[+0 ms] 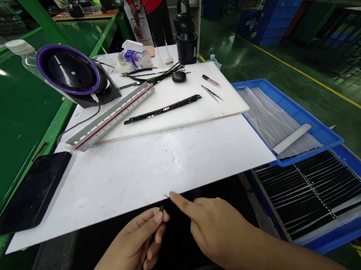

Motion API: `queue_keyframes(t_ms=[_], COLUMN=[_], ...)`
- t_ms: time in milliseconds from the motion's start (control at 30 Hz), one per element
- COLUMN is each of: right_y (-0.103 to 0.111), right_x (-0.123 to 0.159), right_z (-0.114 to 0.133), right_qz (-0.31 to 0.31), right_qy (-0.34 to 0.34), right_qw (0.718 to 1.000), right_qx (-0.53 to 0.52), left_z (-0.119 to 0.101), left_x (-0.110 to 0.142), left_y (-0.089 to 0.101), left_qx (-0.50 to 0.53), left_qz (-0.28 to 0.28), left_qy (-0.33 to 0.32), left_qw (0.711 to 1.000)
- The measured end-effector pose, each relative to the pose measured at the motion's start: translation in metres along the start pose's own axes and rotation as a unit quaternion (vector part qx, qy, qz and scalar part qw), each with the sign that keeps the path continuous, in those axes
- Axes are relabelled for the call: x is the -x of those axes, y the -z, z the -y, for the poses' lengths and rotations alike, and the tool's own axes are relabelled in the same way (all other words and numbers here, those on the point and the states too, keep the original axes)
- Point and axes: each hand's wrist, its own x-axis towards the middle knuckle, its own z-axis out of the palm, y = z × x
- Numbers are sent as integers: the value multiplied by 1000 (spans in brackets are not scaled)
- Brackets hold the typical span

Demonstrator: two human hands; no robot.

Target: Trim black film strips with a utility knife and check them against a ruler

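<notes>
My left hand [143, 235] is closed below the table's front edge, thumb and index finger pinching a narrow dark strip [161, 208]. Only the strip's upper end shows clearly; the fingers hide most of it. To its right is my right hand [220, 229], index finger stretched toward the table edge and the other fingers curled under. A thin grey tip [166, 196] pokes out just past that index fingertip; what it belongs to is hidden. Similar glossy black strips [164, 109] lie bundled on a white foam board [221, 108] farther back.
On the white table [134, 169] are a grey scale ruler [113, 116], a purple-rimmed fan [69, 70], a dark tablet [32, 191], tweezers [212, 93], pliers [136, 73] and a black bottle [186, 42]. Blue trays [328, 135] stand right. A person in red [152, 1] stands behind.
</notes>
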Motion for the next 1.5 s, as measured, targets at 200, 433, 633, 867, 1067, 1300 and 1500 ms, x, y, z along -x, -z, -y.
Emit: queue_keyframes(t_ms=[200, 433, 633, 867, 1067, 1300, 1500], right_y=[5, 6, 10, 11, 8, 2, 4], right_x=[0, -8, -10, -14, -15, -14, -11], right_z=[-2, 0, -1, -3, -3, -2, -3], right_qz=[-13, 4, 12, 27, 27, 21, 20], right_qy=[-25, 1, 17, 31, 32, 10, 27], right_qw=[999, 1000, 1000, 999, 998, 997, 999], right_qx=[-32, -17, -12, -6, 41, 67, 33], left_z=[-5, -7, -7, -8, -9, -8, -11], left_x=[2, -5, -8, -5, -6, -6, -5], left_y=[1, 1, 1, 1, -1, -1, -6], left_qx=[19, -17, -38, -41, -40, -46, -43], left_qz=[-21, -18, -18, -27, -46, -43, -51], left_qy=[-23, -8, -2, 19, 31, 24, 18], left_qw=[999, 1000, 999, 999, 998, 998, 998])
